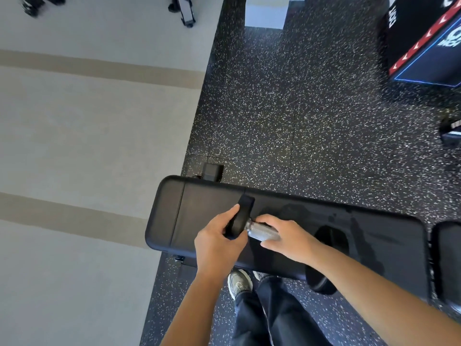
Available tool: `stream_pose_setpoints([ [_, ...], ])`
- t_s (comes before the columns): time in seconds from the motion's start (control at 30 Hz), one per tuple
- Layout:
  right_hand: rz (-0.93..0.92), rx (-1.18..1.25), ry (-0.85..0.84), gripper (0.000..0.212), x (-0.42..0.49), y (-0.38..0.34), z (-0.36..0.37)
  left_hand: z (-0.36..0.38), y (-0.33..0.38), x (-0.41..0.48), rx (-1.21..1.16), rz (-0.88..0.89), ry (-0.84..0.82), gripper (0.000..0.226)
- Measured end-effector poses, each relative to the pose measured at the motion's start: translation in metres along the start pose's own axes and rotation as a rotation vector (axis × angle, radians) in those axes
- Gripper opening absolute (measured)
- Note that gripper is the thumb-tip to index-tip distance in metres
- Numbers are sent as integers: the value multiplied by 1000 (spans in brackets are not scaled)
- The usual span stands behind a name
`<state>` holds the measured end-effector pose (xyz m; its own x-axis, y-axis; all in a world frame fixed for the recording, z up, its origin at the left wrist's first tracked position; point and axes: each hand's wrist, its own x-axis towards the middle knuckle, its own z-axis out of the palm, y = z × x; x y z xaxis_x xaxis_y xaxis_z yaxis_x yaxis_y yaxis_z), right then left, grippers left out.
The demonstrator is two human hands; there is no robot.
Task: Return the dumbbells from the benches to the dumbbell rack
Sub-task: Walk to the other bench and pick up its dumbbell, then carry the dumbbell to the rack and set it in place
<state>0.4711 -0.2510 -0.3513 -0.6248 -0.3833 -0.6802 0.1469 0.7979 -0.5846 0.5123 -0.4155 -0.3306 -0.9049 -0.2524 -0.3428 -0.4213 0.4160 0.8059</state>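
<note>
Closest to the camera, a grey sneaker [239, 283] and dark trousers [274, 315] stood on black rubber flooring flecked with white [299, 108]. Just beyond, the left hand [219, 240] gripped the black rubber end of a chrome-handled dumbbell [262, 232], while the right hand [287, 238] curled round its knurled handle, the two hands close together. The dumbbell lay over the left part of a black padded bench [204, 203]; whether it touched the pad could not be told. Farther off sat a black box with red chevrons [424, 41].
</note>
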Motion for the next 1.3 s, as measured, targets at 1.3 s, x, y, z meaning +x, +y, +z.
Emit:
stream_pose_setpoints([
  [1.3,494,383,531,56,-418,2,73,42,186,-244,226,865,-933,47],
])
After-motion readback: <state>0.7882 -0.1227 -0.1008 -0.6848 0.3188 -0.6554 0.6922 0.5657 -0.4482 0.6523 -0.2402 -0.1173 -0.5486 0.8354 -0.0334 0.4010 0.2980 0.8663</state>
